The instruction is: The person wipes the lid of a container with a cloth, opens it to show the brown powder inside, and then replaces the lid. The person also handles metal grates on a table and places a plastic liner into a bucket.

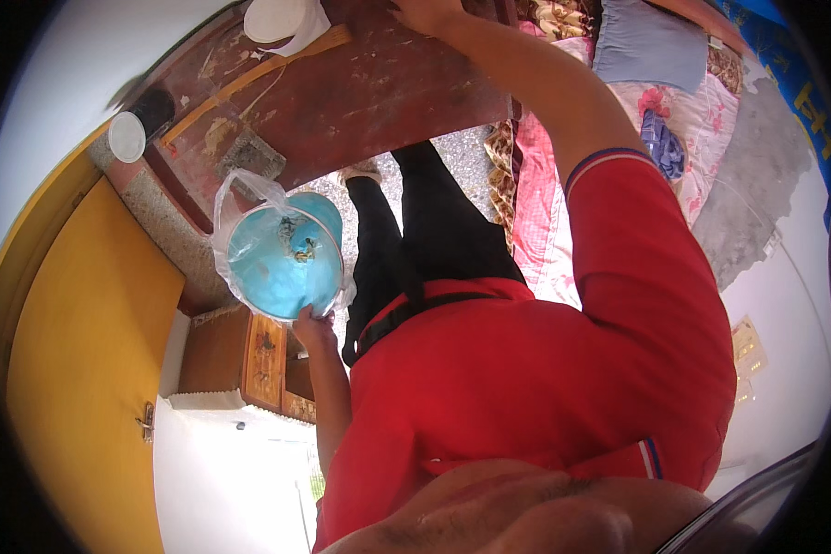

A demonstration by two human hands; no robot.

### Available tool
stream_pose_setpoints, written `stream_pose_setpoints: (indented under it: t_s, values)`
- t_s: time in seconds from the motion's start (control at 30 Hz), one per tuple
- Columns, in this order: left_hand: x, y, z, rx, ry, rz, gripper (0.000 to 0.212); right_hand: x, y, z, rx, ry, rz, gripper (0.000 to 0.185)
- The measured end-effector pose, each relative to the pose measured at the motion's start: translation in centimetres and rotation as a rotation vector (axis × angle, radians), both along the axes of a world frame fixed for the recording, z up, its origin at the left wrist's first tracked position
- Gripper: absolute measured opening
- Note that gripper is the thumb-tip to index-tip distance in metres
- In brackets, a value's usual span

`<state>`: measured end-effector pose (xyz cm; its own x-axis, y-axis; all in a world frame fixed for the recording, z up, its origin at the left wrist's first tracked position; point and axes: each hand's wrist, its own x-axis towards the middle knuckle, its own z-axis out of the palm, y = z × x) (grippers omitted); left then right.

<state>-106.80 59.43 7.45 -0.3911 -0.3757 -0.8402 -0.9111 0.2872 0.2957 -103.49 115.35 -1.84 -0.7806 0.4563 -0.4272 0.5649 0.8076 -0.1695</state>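
My left hand [313, 329] grips the near rim of a turquoise plastic bin [263, 277] lined with a clear plastic bag [239, 183]. A few crumpled scraps [301, 246] lie inside the bin, which is held tilted so its mouth faces me. At the top edge of the view, my right hand [426, 15] is low over a worn reddish-brown tabletop [401, 86]. The frame cuts that hand off, so whether its fingers hold anything cannot be seen.
On the table are a white paper roll [273, 19], a long wooden stick [249, 73], a dark cylindrical container with a white end [127, 136] and a grey square object [253, 156]. A bed with pink bedding [537, 201] is at right, a yellow door [90, 298] at left.
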Motion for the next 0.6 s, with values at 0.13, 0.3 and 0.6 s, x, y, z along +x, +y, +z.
stream_pose_setpoints:
  t_s: [0.13,0.3,0.6]
  values:
    - [0.1,0.8,0.4,-0.006,0.01,-0.035,0.023,0.4,2.4,-1.7,0.108,-0.022,0.09,0.037]
    - [0.9,1.3,-0.3,0.02,-0.006,-0.021,0.023,0.7,4.6,2.1,0.148,-0.201,0.045,0.033]
    - [2.1,0.5,-0.6,0.091,-0.03,-0.019,0.024,1.7,6.3,1.0,0.191,-0.295,-0.271,0.023]
